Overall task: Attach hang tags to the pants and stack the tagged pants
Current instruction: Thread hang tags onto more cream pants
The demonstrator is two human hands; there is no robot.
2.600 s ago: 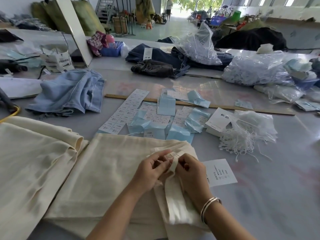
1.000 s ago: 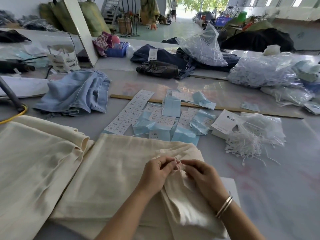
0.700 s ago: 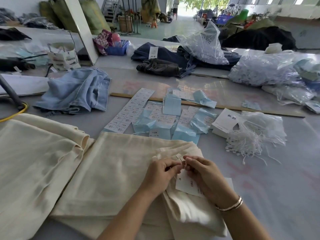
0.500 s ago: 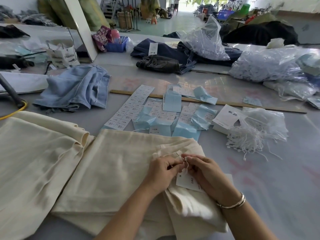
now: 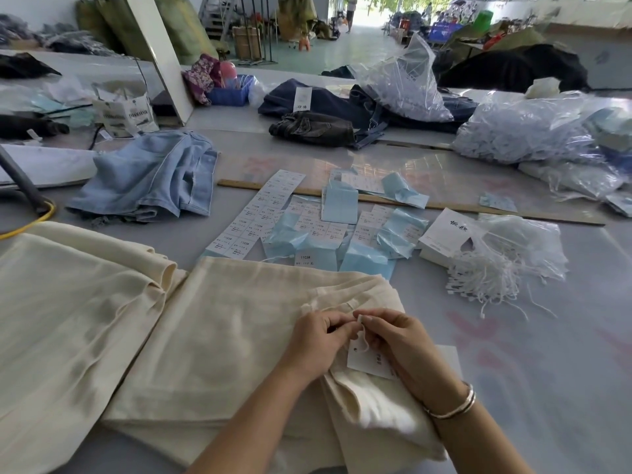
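Cream pants [image 5: 222,336] lie folded on the grey table in front of me, waistband end to the right. My left hand [image 5: 316,340] and my right hand [image 5: 396,340] meet above the waistband, each pinching an end of a thin white tag string [image 5: 363,333]. A white hang tag [image 5: 367,362] hangs from that string and lies on the fabric under my right hand. A second pile of cream pants [image 5: 68,302] lies to the left.
Beyond the pants lie sticker sheets [image 5: 260,210], light-blue backing papers [image 5: 355,254], a white tag box [image 5: 444,237] and a bundle of white tag strings [image 5: 492,278]. A wooden ruler [image 5: 444,206], blue jeans [image 5: 150,176], dark jeans and plastic bags sit farther back.
The hang tag has come up from the table onto the pants, strung between my hands. My fingers have closed together on the string ends.
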